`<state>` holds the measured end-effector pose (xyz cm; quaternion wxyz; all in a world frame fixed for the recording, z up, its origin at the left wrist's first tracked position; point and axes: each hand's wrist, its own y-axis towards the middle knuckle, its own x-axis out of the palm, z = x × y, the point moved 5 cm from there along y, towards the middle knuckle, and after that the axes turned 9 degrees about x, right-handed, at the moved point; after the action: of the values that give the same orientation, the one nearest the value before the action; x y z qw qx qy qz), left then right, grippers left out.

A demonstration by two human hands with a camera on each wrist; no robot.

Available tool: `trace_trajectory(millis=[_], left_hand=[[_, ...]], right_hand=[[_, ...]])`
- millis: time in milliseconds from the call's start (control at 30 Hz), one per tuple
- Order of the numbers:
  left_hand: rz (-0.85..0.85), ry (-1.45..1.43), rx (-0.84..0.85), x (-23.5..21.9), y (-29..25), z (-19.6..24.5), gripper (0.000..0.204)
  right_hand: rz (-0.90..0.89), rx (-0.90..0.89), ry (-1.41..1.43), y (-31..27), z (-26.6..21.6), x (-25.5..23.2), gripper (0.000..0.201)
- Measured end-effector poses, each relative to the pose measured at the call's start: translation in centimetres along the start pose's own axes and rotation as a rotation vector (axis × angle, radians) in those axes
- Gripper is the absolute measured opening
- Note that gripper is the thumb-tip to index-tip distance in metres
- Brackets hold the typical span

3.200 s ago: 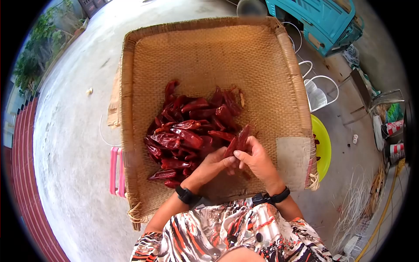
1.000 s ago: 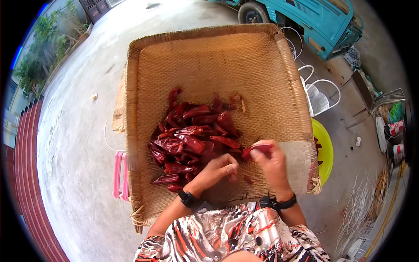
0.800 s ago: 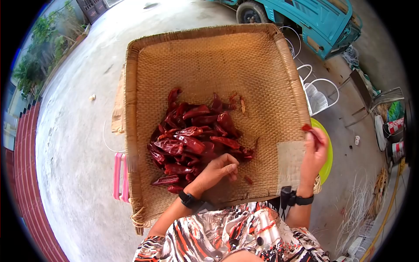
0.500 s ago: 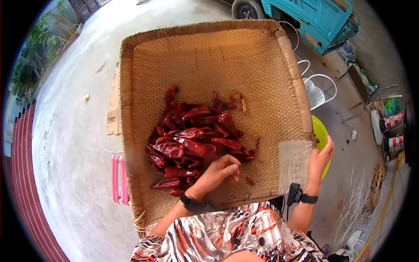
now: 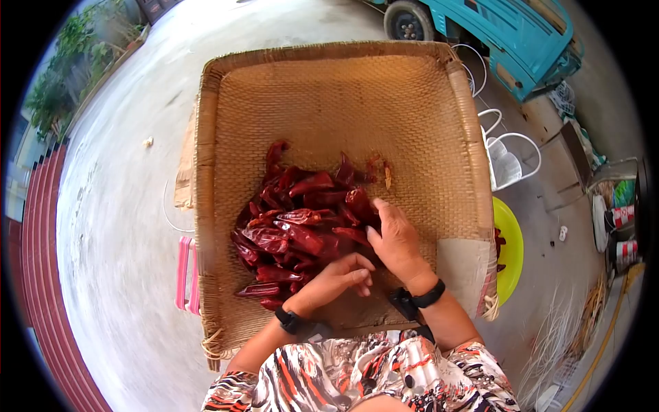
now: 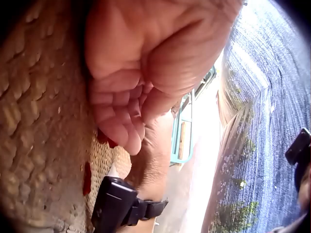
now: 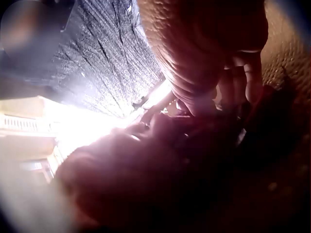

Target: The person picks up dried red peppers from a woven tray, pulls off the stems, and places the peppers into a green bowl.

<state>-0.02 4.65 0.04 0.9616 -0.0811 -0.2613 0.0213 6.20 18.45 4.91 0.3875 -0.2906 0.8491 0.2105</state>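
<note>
From the head view, the right hand (image 5: 397,242) lies on the heap of dried red chilli peppers (image 5: 302,223) in the square woven straw tray (image 5: 425,123) — whether its fingers grip one, I cannot tell. The left hand (image 5: 341,273) rests beside it with fingers loosely curled, holding nothing. The left wrist view shows that curled, empty left hand on the weave — and the right wrist view is too dark and blurred to tell a grip.

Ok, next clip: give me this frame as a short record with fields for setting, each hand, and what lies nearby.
setting: outdoors, concrete ground, woven tray in front of a seated person
contents: pile of dried red chilies in the tray
right hand: palm down on the pile's right edge, fingers on the chilies
left hand: fingers loosely curled, resting on the tray by the pile; nothing seen held
nearby: yellow bowl right of the tray; teal vehicle behind
</note>
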Motion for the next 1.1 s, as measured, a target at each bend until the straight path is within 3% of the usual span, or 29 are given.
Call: trace_trajectory(millis=[200, 467, 567, 667, 767, 800, 933, 1100], left_hand=[[-0.007, -0.071, -0.09, -0.1, -0.1, 0.4, 0.025], [-0.057, -0.261, -0.129, -0.7, 0.2, -0.3, 0.024], [-0.072, -0.253, -0.116, -0.7, 0.3, -0.4, 0.024], [-0.078, -0.214, -0.096, -0.8, 0.3, -0.4, 0.025], [-0.079, -0.189, -0.083, -0.9, 0.1, -0.7, 0.026], [-0.081, -0.179, -0.072, -0.9, 0.1, -0.6, 0.026], [-0.077, -0.145, -0.035, -1.0, 0.1, -0.5, 0.026], [-0.081, -0.098, 0.0, -0.7, -0.1, -0.1, 0.027]], right_hand=[[-0.023, -0.015, 0.065, 1.0, 0.9, 0.8, 0.045], [-0.048, 0.095, 0.29, 1.7, 2.9, 0.8, 0.033], [0.093, 0.035, 0.33, 1.4, 3.7, 1.4, 0.035], [0.004, 0.308, 0.781, 1.3, 4.0, 1.4, 0.033], [0.007, 0.358, 0.84, 1.2, 4.1, 0.9, 0.032], [0.048, 0.338, 0.878, 1.2, 3.9, 0.9, 0.032], [-0.049, 0.243, 0.762, 0.8, 2.5, -0.7, 0.031], [-0.164, 0.225, 0.819, -1.3, -0.1, -2.9, 0.028]])
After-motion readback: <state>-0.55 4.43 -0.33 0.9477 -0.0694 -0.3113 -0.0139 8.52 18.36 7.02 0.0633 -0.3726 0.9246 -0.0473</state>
